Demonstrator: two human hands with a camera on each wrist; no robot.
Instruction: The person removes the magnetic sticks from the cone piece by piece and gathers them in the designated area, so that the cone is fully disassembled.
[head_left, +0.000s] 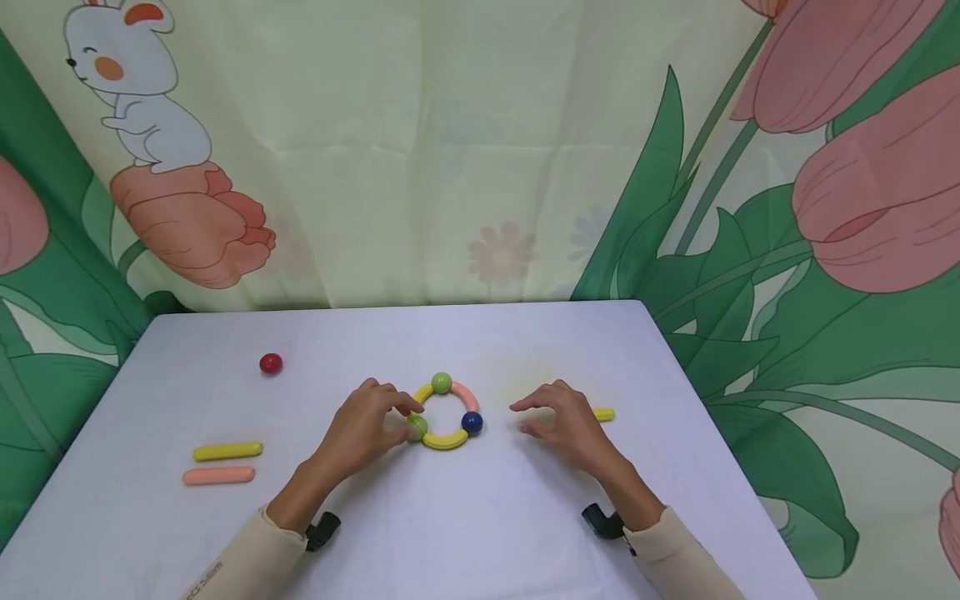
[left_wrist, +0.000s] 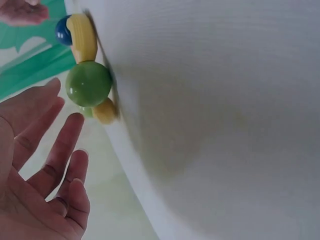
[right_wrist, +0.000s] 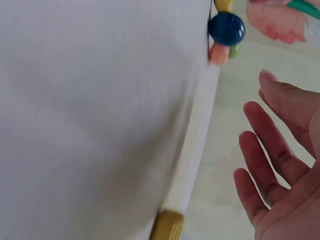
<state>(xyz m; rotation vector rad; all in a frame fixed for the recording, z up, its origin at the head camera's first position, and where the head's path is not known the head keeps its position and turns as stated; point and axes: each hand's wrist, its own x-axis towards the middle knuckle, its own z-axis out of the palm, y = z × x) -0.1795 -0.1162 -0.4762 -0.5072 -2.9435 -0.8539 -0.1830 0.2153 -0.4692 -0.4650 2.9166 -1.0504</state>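
A ring of curved bars and balls lies on the white table. Its parts are a yellow curved bar at the front, a second yellow bar, a pink curved bar, a blue ball and two green balls, one at the back and one at the left. Beside the left green ball hovers my left hand, fingers loosely bent; the left wrist view shows a gap between fingertips and ball. My right hand is held right of the ring with relaxed, spread fingers and holds nothing.
A yellow bar lies just past my right hand, partly hidden by it. On the left side of the table are a red ball, a yellow bar and a pink bar. A printed curtain hangs behind the table.
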